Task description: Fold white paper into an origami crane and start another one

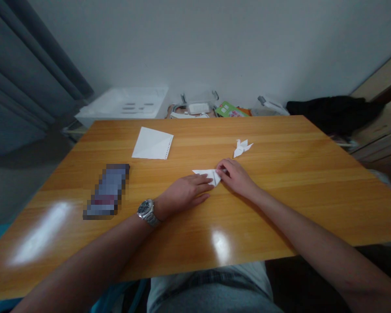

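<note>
A small folded white paper (216, 178) lies on the wooden table in front of me, its pointed left end showing past my fingers. My left hand (190, 191), with a metal watch on the wrist, rests flat over it, fingers stretched out and pressing it down. My right hand (234, 176) pinches the paper at its right end between thumb and fingers, which hide that corner. Just beyond my right hand stands a white folded paper crane (242, 148). Farther left lies a flat white sheet (153, 143) with a row of perforations along its right edge.
A blurred-out phone-like device (107, 191) lies left of my left hand on the wooden table (280, 169). Behind the far edge are a white tray-like box (127, 102), a green booklet (230, 109) and dark cloth (332, 111). A grey curtain hangs at left.
</note>
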`<state>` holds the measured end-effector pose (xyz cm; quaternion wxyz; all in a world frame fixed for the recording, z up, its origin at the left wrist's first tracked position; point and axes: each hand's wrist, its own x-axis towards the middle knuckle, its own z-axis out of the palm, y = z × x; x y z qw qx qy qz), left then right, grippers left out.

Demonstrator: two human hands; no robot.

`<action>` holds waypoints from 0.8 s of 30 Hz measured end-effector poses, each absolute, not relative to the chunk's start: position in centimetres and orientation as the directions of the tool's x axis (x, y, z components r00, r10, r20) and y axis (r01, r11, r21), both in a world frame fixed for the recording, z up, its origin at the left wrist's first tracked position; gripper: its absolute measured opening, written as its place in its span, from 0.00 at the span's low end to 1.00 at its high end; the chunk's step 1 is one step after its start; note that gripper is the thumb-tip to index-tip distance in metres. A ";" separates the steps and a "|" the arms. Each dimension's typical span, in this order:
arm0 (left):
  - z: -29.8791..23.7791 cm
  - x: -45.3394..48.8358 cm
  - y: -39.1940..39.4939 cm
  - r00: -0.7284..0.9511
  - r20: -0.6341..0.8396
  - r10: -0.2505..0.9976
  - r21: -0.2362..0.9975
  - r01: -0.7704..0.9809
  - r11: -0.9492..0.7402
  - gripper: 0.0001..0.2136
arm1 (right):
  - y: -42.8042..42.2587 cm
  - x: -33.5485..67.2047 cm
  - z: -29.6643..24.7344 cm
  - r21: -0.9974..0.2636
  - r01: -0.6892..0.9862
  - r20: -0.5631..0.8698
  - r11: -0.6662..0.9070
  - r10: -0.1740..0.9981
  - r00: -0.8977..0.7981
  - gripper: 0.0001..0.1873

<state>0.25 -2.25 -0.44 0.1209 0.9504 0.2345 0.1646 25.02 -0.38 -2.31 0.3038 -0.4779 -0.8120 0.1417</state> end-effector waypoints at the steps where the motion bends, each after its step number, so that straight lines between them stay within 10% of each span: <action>1: -0.4 0.2 -2.2 0.835 0.257 0.486 0.310 0.406 -0.860 0.16 | -0.3 25.0 -2.3 -0.516 0.694 0.355 0.502 0.863 -0.360 0.04; 24: -0.5 0.4 -2.2 0.851 0.228 0.472 0.254 0.416 -0.873 0.19 | 0.3 23.8 -2.9 -0.381 0.837 0.312 0.394 0.906 -0.285 0.04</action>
